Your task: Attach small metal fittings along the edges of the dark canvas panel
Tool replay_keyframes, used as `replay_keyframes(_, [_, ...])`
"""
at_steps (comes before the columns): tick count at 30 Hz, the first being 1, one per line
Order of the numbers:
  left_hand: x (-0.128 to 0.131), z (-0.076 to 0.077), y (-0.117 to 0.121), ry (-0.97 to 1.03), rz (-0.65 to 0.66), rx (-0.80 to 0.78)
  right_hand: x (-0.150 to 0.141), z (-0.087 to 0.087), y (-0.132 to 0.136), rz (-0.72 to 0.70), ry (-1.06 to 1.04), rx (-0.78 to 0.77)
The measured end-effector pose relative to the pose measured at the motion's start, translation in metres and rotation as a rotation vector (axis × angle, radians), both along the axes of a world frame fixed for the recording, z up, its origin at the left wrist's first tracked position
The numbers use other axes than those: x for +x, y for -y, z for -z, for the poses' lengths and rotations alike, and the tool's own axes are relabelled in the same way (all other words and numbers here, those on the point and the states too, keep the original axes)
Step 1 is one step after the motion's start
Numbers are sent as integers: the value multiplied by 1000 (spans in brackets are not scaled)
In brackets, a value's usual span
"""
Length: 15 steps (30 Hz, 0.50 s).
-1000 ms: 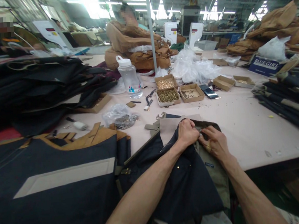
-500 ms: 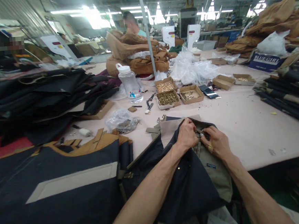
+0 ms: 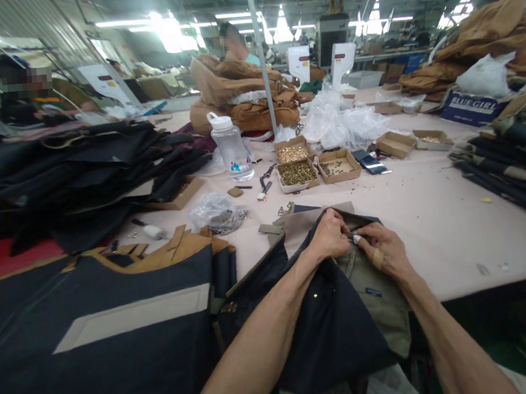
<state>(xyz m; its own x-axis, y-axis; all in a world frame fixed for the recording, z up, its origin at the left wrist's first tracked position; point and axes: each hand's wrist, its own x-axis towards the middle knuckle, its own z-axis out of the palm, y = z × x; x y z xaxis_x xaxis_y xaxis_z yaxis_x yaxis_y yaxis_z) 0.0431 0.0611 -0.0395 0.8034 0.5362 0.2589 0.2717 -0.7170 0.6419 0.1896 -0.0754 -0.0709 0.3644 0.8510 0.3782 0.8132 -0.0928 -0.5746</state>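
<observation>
Plainly, both hands were engaged with one navy fabric piece (image 3: 317, 332), which lay across the near edge of the pale tabletop (image 3: 437, 213) and reached down toward the wearer. Its olive lining (image 3: 353, 269) showed on the right, with a small dark label (image 3: 373, 292) on it. The left hand (image 3: 332, 234) had its fingers curled in, pinching the bunched upper edge. Just beside it, the right hand (image 3: 388, 248) pinched the lining near that edge between thumb and fingers; a white spot at the fingertips was too small to identify.

To the left lay navy panels (image 3: 134, 353) with tan trim and a beige strip (image 3: 136, 316). Beyond the hands, brass-coloured fittings (image 3: 296, 174) filled a small cardboard box, next to another box (image 3: 339, 165) with a few scattered pieces. A clear water bottle (image 3: 233, 151) stood upright farther left, and a clear plastic bag (image 3: 212, 210) of metal hardware lay nearer. On the right, folded dark cloth (image 3: 507, 172) was stacked near a blue "BLUE GIRL" carton (image 3: 472, 109).
</observation>
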Motion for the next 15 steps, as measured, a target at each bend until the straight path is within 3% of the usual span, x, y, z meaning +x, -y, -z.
replay_keyframes(5, [2, 2, -2, 18, -9, -1, 8, 2, -7, 24, -22, -74])
replay_keyframes(9, [5, 3, -3, 9, -56, -9, 19, -2, -16, -30, -176, -179])
replay_keyframes(15, [14, -5, -2, -87, -125, -12, 25, -13, -27, -46, -299, -256])
